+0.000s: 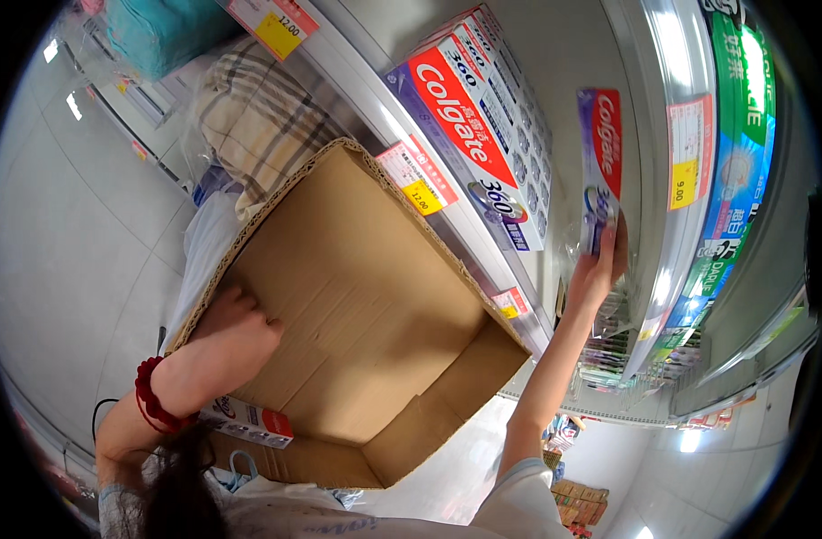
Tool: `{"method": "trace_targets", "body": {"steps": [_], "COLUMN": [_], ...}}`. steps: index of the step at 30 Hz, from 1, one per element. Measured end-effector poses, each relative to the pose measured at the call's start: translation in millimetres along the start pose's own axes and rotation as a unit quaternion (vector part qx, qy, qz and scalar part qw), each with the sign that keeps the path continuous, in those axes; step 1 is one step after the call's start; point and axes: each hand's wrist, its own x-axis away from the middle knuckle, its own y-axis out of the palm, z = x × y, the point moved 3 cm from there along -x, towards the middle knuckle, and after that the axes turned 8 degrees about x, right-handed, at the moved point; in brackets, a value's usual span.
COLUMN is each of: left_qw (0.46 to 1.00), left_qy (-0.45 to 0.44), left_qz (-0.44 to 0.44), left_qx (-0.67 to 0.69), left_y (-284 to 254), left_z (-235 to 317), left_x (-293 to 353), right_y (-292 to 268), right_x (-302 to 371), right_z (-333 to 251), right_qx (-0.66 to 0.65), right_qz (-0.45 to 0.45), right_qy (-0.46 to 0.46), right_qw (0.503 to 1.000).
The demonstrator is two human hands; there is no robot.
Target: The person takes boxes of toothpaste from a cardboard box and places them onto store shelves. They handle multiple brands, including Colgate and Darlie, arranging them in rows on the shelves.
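Observation:
An open cardboard box (366, 296) is tilted in front of me, with its wide brown inside facing me. My left hand (236, 325) is curled closed inside it, near the left rim. The undersides of its fingers are hidden, so whatever they hold, if anything, does not show. A red and white toothpaste carton (254, 422) lies in the near left part of the box, partly behind my left forearm. Over the shelf at right, my right hand (606, 256) grips a red and purple toothpaste carton (601, 148) upright by its lower end.
A stack of similar toothpaste cartons (474, 135) stands on the shelf beyond the box. Price tags line the shelf edge (375, 108). Green and blue cartons (734, 198) sit at far right. A plaid bundle in clear plastic (263, 108) lies behind the box's left side.

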Motion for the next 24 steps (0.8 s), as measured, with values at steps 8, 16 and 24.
{"method": "trace_targets", "body": {"steps": [8,16,24], "left_qw": [0.945,0.866,0.963], "left_qy": [0.252,0.222,-0.009], "left_qz": [0.207,0.435,0.238], "left_qx": [0.036,-0.104,-0.128], "left_y": [-81,-182,-199], "left_z": [42,47,45], "left_x": [-5,-132,-181], "right_y": [42,82,94], "right_x": [-88,-106,-123], "right_z": [39,44,75], "right_qx": [-0.019,-0.084,-0.108], "right_qz": [-0.124,-0.164,-0.185], "right_qy": [-0.044,-0.016,0.062], "right_qw": [0.991,0.983,0.975]}}
